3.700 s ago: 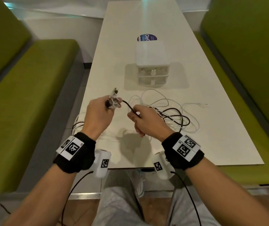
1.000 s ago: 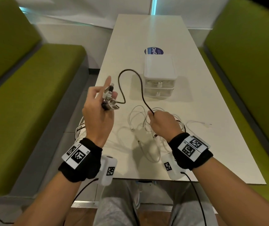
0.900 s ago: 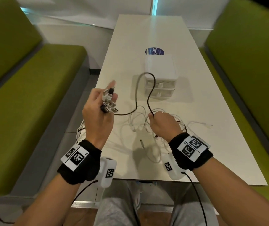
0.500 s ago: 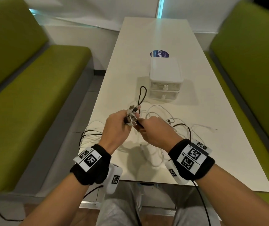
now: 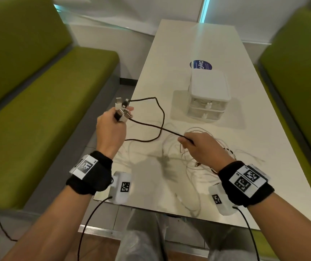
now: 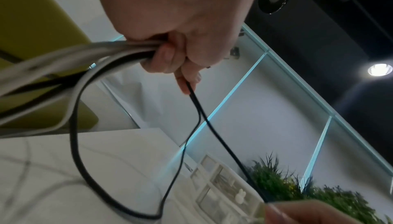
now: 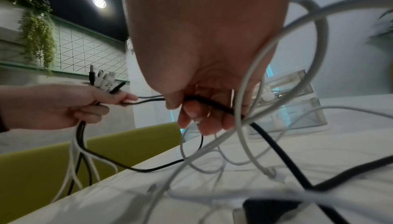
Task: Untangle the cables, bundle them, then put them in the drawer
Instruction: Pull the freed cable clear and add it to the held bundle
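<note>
1. The left hand (image 5: 111,127) is raised above the left edge of the table (image 5: 198,42), its fingers curled tight round a cluster of cable plugs (image 5: 121,110) that stick up out of the fist.
2. In the left wrist view, white and black cords (image 6: 89,54) leave the underside of that fist and hang down toward the table edge.
3. The right hand (image 5: 203,147) is lower, just above the tabletop, and pinches a black cable (image 5: 154,127) between thumb and curled fingers.
4. The black cable runs taut from the plugs in the left hand to the right hand's pinch; a slack loop of it also arcs up from the plugs, curves down and crosses the taut stretch.
5. In the right wrist view, the black cable passes through the right fingers (image 7: 191,113) and goes on down to the table.
6. A loose tangle of white cables (image 5: 186,162) lies on the table under and around the right hand, some strands reaching toward the near edge.
7. One thick white loop (image 7: 314,46) drapes over the back of the right hand in the right wrist view.
8. A small white drawer box (image 5: 208,95) with two stacked drawers stands farther back on the table, well apart from both hands; both drawers look closed.
9. A round dark blue sticker (image 5: 200,65) lies on the table just behind the drawer box.
10. Green benches (image 5: 43,102) run along both sides of the table.
</note>
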The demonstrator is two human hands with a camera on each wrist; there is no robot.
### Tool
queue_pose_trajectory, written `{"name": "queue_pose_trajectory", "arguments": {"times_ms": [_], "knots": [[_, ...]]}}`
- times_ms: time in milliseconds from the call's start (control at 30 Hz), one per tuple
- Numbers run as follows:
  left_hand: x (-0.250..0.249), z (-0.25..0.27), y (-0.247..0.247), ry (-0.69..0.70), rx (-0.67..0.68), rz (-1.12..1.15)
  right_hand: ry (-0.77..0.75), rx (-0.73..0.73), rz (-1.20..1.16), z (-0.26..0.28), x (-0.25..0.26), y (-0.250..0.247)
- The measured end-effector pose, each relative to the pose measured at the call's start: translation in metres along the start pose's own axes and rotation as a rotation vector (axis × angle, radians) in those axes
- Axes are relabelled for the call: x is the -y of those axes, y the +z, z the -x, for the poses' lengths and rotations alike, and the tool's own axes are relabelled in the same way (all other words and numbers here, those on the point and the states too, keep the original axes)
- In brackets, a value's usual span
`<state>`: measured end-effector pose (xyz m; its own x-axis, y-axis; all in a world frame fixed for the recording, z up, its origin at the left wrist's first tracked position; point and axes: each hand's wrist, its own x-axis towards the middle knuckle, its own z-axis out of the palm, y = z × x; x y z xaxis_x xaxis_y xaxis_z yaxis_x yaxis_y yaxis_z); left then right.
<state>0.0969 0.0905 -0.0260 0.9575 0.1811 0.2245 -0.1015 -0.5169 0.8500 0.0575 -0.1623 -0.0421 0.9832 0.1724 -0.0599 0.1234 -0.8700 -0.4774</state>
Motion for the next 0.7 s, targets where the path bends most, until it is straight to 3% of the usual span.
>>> {"name": "queue_pose_trajectory", "arguments": {"times_ms": [133, 300, 367, 533, 700], "knots": [[-0.002, 0.012, 0.003, 0.049, 0.152, -0.345, -0.038, -0.048, 0.097, -0.012, -0.005, -0.007], [-0.027, 0.034, 0.027, 0.117, 0.470, -0.230, -0.191, -0.077, 0.201, -0.020, 0.001, -0.011], [-0.034, 0.037, 0.038, 0.175, 0.515, -0.272, -0.286, -0.076, 0.156, -0.019, 0.007, -0.013], [-0.042, 0.031, 0.036, 0.160, 0.443, -0.218, -0.233, -0.014, 0.008, -0.014, -0.003, -0.017], [-0.042, 0.006, 0.005, 0.025, 0.150, 0.012, -0.004, 0.066, -0.238, -0.008, -0.022, -0.021]]}}
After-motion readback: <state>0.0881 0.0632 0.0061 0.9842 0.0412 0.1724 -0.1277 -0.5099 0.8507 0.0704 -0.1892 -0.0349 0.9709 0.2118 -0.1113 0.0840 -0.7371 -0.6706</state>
